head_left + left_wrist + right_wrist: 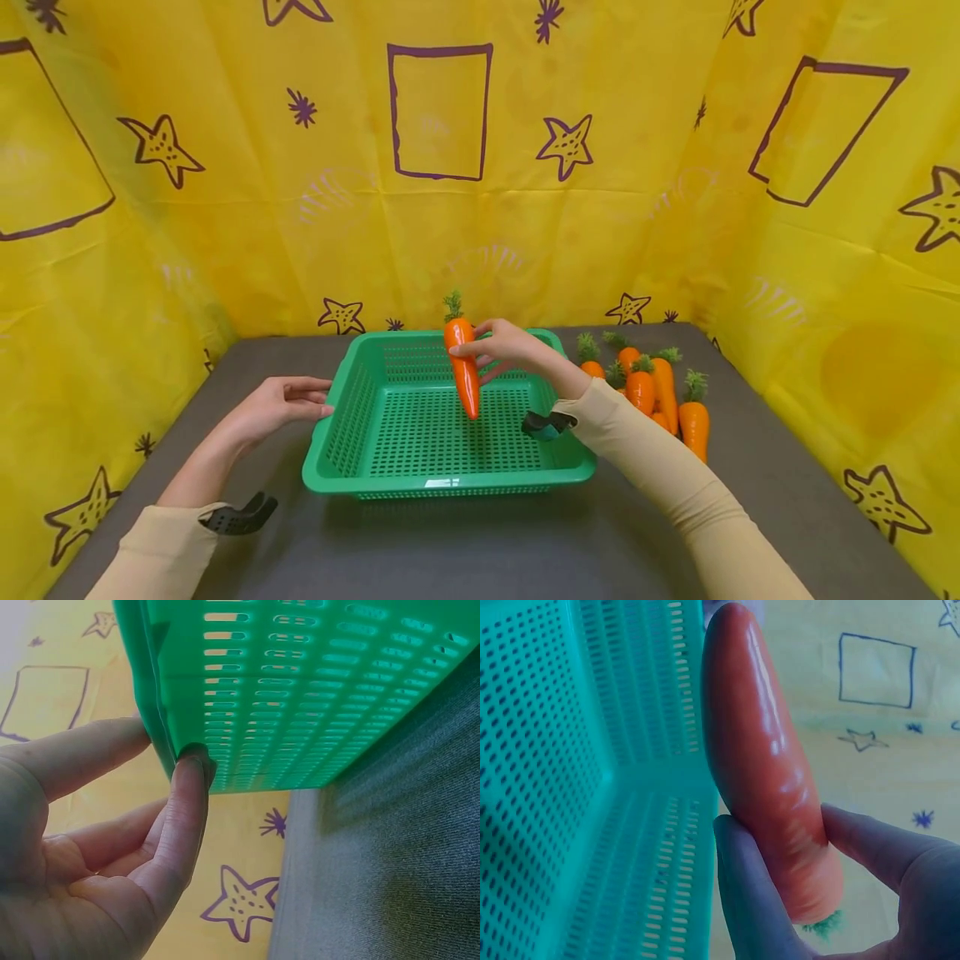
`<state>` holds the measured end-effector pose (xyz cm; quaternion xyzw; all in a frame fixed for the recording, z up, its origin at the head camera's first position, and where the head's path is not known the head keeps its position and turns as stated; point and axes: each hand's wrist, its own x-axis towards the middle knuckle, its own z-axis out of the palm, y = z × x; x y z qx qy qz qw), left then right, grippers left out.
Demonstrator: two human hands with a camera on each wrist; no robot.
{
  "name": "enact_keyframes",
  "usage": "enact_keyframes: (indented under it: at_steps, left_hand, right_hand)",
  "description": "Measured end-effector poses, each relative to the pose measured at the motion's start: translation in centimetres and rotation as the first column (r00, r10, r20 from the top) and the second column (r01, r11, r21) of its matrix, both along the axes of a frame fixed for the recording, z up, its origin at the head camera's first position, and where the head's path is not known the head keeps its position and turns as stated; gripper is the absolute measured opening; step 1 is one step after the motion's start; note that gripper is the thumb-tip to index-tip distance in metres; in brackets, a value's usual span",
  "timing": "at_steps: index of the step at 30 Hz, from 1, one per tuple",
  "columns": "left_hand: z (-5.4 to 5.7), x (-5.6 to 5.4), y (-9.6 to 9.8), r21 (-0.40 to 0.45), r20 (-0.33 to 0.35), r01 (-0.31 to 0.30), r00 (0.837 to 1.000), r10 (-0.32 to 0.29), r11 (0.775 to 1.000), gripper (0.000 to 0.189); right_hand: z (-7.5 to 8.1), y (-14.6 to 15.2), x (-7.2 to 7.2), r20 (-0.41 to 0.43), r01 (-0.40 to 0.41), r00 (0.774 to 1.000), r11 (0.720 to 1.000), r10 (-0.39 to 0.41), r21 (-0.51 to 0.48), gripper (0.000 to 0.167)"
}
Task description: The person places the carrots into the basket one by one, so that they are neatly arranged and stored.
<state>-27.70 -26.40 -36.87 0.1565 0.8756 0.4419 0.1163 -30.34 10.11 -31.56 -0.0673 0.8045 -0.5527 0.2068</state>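
A glossy orange carrot (461, 367) with a green leafy top is pinched between the thumb and fingers of my right hand (501, 346). It hangs over the inside of a green plastic basket (450, 482), tip downward and leafy end up. Close up in the right wrist view, the carrot (761, 750) has thumb and finger on opposite sides near its thick end. My left hand (273, 404) grips the basket's left rim; in the left wrist view its fingertips (191, 772) press against the rim and outer wall.
Several more carrots (641, 390) with green tops lie in a pile right of the basket, partly behind my right forearm. Both stand on a dark grey table (420, 554). Yellow patterned cloth (450, 250) encloses the back and sides.
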Motion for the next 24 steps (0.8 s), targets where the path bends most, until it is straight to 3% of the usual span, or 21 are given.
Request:
enact_keyframes:
  at_steps: [12, 24]
  left_hand:
    - [0.0, 0.1, 0.1, 0.007, 0.001, -0.016, 1.000, 0.016, 1.000, 0.066]
    - [0.0, 0.4, 0.4, 0.009, 0.002, -0.037, 0.999, 0.037, 0.999, 0.065]
  right_hand:
    - [-1.0, -2.7, -0.1, 0.017, -0.044, 0.999, 0.999, 0.044, 0.009, 0.065]
    - [-2.7, -6.0, -0.6, 0.090, -0.113, 0.989, 0.993, 0.115, -0.029, 0.051]
